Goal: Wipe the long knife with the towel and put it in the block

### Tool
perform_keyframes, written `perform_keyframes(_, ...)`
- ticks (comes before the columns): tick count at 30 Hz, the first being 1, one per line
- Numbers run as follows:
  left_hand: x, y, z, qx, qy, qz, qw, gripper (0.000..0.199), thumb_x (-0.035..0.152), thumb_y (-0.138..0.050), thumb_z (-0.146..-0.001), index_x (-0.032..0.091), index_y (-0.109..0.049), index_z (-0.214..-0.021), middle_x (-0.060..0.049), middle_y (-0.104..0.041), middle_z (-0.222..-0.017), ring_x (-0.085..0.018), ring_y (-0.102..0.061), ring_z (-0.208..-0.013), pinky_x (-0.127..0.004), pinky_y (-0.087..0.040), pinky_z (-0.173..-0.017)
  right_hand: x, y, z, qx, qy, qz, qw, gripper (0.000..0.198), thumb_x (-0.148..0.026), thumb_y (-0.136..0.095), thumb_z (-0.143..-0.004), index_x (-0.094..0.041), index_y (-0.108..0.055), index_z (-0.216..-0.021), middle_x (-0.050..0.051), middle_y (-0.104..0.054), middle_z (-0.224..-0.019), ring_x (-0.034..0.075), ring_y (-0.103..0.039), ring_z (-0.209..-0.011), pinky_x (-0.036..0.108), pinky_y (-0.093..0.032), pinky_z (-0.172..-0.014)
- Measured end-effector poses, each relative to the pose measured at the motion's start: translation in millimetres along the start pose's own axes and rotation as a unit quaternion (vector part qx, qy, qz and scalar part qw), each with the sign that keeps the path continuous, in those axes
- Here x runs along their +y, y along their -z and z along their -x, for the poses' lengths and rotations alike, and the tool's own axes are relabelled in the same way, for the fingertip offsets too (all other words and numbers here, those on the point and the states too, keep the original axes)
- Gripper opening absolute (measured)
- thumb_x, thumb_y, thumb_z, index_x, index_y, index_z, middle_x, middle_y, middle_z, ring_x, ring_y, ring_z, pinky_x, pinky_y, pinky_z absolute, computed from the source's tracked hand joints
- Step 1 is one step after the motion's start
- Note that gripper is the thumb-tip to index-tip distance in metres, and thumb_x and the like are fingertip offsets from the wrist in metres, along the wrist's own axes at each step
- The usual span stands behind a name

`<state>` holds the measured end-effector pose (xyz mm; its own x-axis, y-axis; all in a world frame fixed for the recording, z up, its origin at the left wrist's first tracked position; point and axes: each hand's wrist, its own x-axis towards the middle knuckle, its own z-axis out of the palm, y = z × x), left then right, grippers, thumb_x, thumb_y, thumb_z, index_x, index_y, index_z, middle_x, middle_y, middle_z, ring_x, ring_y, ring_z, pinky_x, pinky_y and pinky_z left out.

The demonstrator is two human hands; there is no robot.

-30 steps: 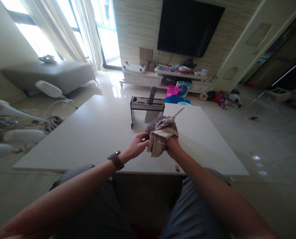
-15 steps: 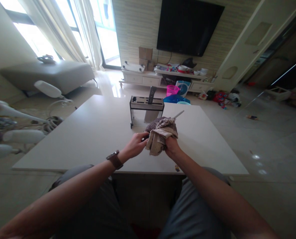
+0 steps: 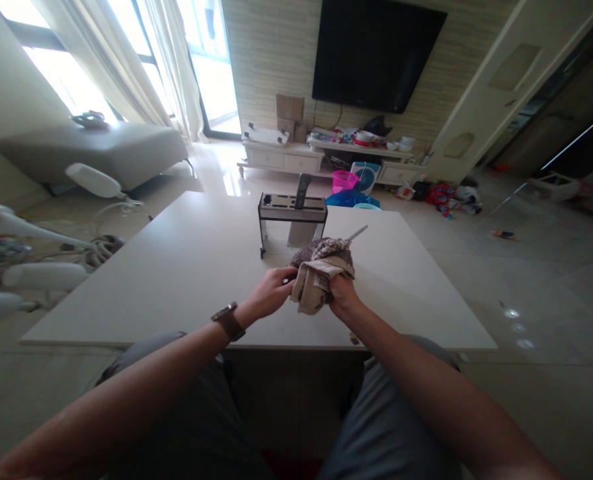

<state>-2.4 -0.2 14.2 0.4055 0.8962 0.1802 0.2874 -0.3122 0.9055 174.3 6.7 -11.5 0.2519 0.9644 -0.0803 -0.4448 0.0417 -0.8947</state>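
Observation:
My left hand, with a watch on its wrist, is closed around the dark handle of a knife. The knife's blade passes under a brown and beige cloth, and its tip sticks out at the upper right. My right hand grips the cloth over the blade; its fingers are mostly hidden in the folds. Just beyond the cloth stands a knife rack with slots in its top. One knife with a dark handle sits upright in it, its wide blade hanging below.
The white table spreads beneath my hands. A small yellow and dark item lies at its front edge, near my right forearm. Past the far edge are a blue tub and a pink basket. White lamp-like parts are at the left.
Both hands, the cloth and the knife keep nearly the same pose. The whole view has shifted very slightly.

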Motion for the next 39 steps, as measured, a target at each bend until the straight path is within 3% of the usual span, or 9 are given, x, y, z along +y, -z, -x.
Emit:
perform_keyframes(12, -9, 0, -1, -0.015, -0.005, 0.000, 1.000, 0.039, 0.039, -0.056, -0.093, 0.010, -0.079, -0.103, -0.007, -0.076, -0.092, -0.020, -0.062, -0.082, -0.026, -0.048, -0.066, 2, 4, -3, -0.020, 0.005, 0.022, 1.000, 0.033, -0.026, -0.088, -0.061, -0.026, -0.072, -0.090, -0.002, -0.079, -0.090, 0.024, -0.076, -0.101, 0.042, -0.060, -0.099)
perform_keyframes(24, -11, 0, -2, -0.015, -0.009, 0.004, 1.000, 0.041, 0.037, -0.057, -0.092, 0.009, -0.080, -0.111, -0.008, -0.078, -0.096, -0.022, -0.065, -0.086, -0.027, -0.050, -0.069, -1, 2, -2, -0.010, 0.001, 0.013, 1.000, 0.034, -0.023, -0.089, -0.058, -0.025, -0.073, -0.087, -0.001, -0.079, -0.091, 0.025, -0.075, -0.098, 0.043, -0.060, -0.098)
perform_keyframes(39, -7, 0, -2, -0.019, 0.000, -0.002, 1.000, 0.038, 0.038, -0.056, -0.091, 0.009, -0.080, -0.100, -0.008, -0.076, -0.090, -0.022, -0.065, -0.083, -0.028, -0.052, -0.071, 3, 4, -4, -0.017, 0.005, 0.040, 0.999, 0.035, -0.029, -0.087, -0.061, -0.026, -0.073, -0.093, -0.001, -0.079, -0.092, 0.025, -0.076, -0.099, 0.043, -0.061, -0.097)
